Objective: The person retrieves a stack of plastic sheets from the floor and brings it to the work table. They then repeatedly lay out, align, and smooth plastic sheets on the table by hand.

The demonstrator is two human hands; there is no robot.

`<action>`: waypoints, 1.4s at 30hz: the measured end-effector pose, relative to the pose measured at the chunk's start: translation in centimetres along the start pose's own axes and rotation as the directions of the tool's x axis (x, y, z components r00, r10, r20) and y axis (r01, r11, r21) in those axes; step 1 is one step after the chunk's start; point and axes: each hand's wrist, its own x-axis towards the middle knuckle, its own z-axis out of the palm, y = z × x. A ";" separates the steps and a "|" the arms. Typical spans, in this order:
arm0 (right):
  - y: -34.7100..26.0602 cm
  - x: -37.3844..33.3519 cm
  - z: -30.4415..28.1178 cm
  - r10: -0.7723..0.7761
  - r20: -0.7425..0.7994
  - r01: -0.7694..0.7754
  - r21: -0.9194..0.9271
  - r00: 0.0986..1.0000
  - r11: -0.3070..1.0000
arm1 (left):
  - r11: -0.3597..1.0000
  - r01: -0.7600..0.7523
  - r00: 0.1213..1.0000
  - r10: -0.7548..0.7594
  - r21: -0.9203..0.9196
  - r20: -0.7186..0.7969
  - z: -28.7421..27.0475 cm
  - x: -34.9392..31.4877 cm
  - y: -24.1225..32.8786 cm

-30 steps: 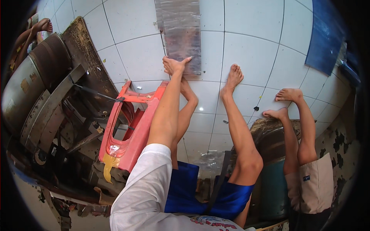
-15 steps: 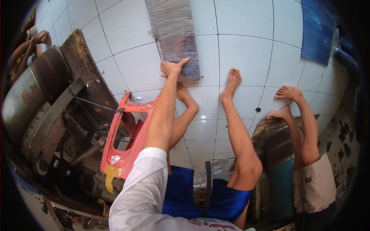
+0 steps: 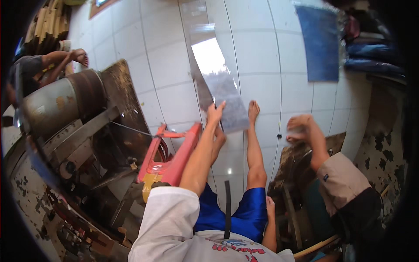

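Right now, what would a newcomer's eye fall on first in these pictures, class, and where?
First, the long, glossy plastic strip, glaring white at upper centre, with the person's left hand at its near left edge. Next, the red plastic stool with yellow tape, lower left of that hand, and the blue rectangular sheet on the white tiled floor, upper right.

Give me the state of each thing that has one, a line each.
Glossy sheet: slanted, partly over a darker strip.
Darker strip: partly covered.
Left grip: at the glossy sheet's left edge, thumb spread.
Right grip: beside the shorts, hold unclear.
Blue sheet: spread on the floor.
Stool: patched with tape.
Board: worn.
Wall: patchy.
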 end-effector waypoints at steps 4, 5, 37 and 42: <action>-7.6 -3.0 -2.9 -0.054 -0.041 0.060 0.179 0.998 0.982 | 0.994 -0.022 0.992 0.035 -0.108 0.121 -2.8 -8.5 7.5; -10.4 -3.6 -3.1 -0.102 -0.072 0.117 0.247 0.992 0.962 | 0.983 -0.009 0.985 0.040 -0.184 0.169 -4.4 -10.6 8.3; -32.9 -54.3 -2.4 -0.962 -0.110 0.906 0.325 -0.249 -0.271 | 0.394 -0.679 0.689 0.634 -0.620 -0.351 -32.5 -79.5 23.9; -27.4 -55.7 -1.0 -0.958 -0.138 0.934 0.224 -0.252 -0.278 | 0.366 -0.699 0.596 0.773 -0.614 -0.218 -35.8 -82.1 20.6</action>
